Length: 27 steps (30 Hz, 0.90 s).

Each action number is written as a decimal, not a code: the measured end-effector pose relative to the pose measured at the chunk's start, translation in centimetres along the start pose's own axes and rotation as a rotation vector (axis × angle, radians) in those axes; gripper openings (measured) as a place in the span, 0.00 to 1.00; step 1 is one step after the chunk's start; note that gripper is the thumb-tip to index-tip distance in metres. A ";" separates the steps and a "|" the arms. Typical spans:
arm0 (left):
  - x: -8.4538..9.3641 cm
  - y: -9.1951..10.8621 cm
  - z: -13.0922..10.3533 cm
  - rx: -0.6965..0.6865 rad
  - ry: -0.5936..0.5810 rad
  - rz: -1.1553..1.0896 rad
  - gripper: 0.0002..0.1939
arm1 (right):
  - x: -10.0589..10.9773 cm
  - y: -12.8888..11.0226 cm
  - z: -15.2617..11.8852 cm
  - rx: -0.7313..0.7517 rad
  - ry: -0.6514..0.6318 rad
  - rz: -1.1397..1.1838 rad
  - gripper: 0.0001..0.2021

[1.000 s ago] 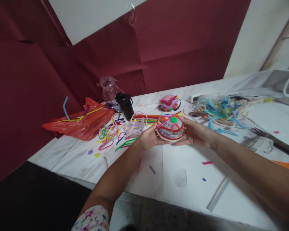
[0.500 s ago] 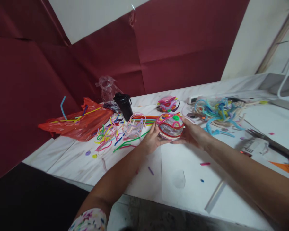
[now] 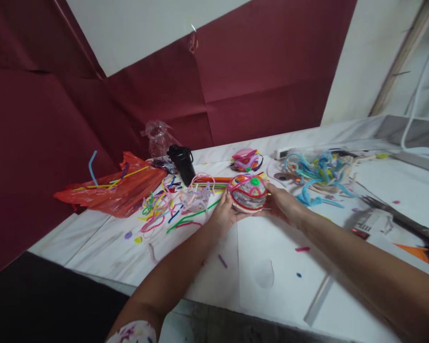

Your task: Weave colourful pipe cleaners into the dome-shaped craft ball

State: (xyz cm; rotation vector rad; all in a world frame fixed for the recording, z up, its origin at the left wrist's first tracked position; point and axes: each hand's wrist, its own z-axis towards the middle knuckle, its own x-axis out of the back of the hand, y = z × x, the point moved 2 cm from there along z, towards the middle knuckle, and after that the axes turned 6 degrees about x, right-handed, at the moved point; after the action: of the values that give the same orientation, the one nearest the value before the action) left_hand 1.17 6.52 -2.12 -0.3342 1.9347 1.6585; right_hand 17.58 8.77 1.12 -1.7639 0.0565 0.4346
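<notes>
Between my hands is a round ball-like craft (image 3: 249,194), greyish with red and pink pipe-cleaner bands and a green spot near its top. My left hand (image 3: 224,212) grips its left side, with the thumb up against it. From the right, my right hand (image 3: 281,204) closes round the other side, its fingers partly hidden behind and under the ball. Just behind it sits a second, similar piece (image 3: 246,161) in pink, purple and yellow. Straight pipe cleaners (image 3: 210,183) in several colours lie in a bundle to the left of the ball.
A black lidded cup (image 3: 182,163) stands behind loose pipe-cleaner bits (image 3: 160,207). Farther left lies a red plastic bag (image 3: 110,197). Right of my hands are a tangled blue and cream pile (image 3: 320,171), scissors (image 3: 407,220) and a white packet (image 3: 373,223). White paper (image 3: 259,267) covers the front.
Everything in view has shifted slightly left and lower as my head moved. Both hands still hold the ball, with little change in grip.
</notes>
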 end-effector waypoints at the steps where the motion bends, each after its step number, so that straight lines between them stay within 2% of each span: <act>1: 0.0 0.0 0.0 -0.006 -0.008 -0.002 0.27 | -0.1 0.1 0.0 0.002 -0.003 -0.001 0.18; 4: -0.1 0.1 -0.1 -0.011 -0.013 -0.020 0.26 | -0.2 0.2 0.1 0.005 -0.015 -0.003 0.19; 9: -0.4 0.1 -0.2 0.007 0.059 -0.048 0.21 | 0.0 0.1 0.1 0.011 -0.029 0.001 0.19; 18: -0.6 0.8 -0.3 0.031 0.054 -0.044 0.19 | 0.1 0.3 0.1 0.058 -0.065 0.043 0.17; 22: -0.3 1.4 -0.3 0.093 0.086 0.040 0.17 | 0.8 0.3 0.2 0.093 -0.081 0.039 0.15; 27: -0.1 2.1 -0.2 0.116 0.110 0.036 0.10 | 1.9 0.8 0.2 0.178 -0.119 -0.003 0.16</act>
State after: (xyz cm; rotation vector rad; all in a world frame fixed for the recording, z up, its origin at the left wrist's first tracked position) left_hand 0.07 6.71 -0.38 -0.3537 2.1203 1.5713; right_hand 19.04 9.15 -0.28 -1.5610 0.0082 0.5158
